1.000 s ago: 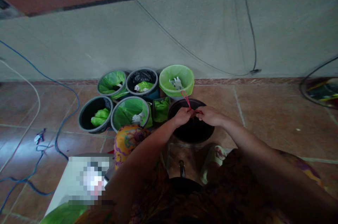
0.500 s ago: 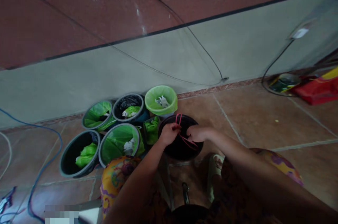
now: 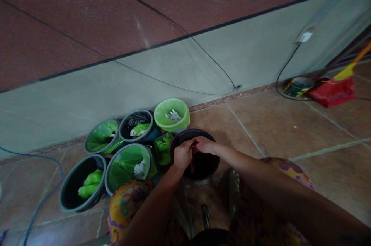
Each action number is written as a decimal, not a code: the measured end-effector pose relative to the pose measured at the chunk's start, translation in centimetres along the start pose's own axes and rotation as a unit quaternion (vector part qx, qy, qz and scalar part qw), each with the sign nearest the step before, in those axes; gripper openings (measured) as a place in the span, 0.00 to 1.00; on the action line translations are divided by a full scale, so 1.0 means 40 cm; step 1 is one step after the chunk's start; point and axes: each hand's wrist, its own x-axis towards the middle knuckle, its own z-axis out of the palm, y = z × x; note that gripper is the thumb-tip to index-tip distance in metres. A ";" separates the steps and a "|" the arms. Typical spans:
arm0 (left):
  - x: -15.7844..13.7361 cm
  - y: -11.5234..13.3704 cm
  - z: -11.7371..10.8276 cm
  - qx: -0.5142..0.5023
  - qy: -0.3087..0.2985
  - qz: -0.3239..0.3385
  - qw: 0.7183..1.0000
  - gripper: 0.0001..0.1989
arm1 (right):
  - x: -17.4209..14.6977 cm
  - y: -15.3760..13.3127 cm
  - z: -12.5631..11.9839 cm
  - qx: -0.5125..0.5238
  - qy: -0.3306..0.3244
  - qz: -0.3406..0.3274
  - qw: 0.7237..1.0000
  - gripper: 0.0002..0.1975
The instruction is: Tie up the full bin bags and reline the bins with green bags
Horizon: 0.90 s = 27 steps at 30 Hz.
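A round dark bin (image 3: 207, 165) stands on the floor just beyond my knees. Above its opening my left hand (image 3: 183, 154) and my right hand (image 3: 204, 145) meet, fingers closed around a thin pink string (image 3: 197, 144). One end of the string dangles below my left fingers toward the dark inside of the bin. Exactly how the string is looped or crossed between my fingertips is hidden. Just left of the dark bin sits a small square bin with a green bag (image 3: 164, 149) in it, and behind it a bin with a light green liner (image 3: 185, 122) holding something whitish.
More round bins cluster at left, among them a green-lined bin (image 3: 116, 176) and a dark bin with a grey rim (image 3: 64, 203). A blue hose (image 3: 48, 192) curves over the tiles. At right lie a red dustpan (image 3: 333, 93) and a can (image 3: 298, 87). A black cable (image 3: 214, 62) hangs along the wall.
My hands have come together over the dark bin; they were apart before. The pink loop that stood up above my left hand is now drawn in between my fingers. The view has shifted slightly right.
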 end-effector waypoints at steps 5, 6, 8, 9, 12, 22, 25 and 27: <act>-0.005 -0.009 0.004 -0.095 0.052 0.024 0.994 0.11 | -0.016 0.001 -0.008 0.038 -0.032 0.063 0.997 0.11; -0.003 -0.010 0.004 -0.110 0.055 0.025 0.992 0.10 | -0.018 -0.001 -0.010 0.016 -0.023 0.074 0.997 0.11; 0.001 -0.012 0.003 -0.128 0.052 0.024 0.990 0.10 | -0.020 -0.013 -0.016 -0.078 0.007 0.076 0.994 0.12; 0.003 -0.013 0.004 -0.135 0.053 0.021 0.989 0.10 | -0.021 -0.022 -0.021 -0.146 0.027 0.070 0.986 0.12; 0.008 -0.018 0.006 -0.153 0.063 -0.007 0.986 0.11 | -0.026 -0.056 -0.043 -0.339 0.076 0.054 0.936 0.13; 0.021 -0.014 -0.036 -0.016 0.019 -0.210 0.977 0.12 | -0.041 -0.066 -0.106 -0.429 -0.003 0.115 0.896 0.16; 0.022 -0.003 -0.055 0.056 0.013 -0.232 0.971 0.14 | -0.034 -0.050 -0.093 -0.423 0.005 0.165 0.891 0.13; 0.023 0.001 -0.066 0.094 0.024 -0.228 0.969 0.14 | -0.032 -0.045 -0.086 -0.415 0.020 0.190 0.889 0.14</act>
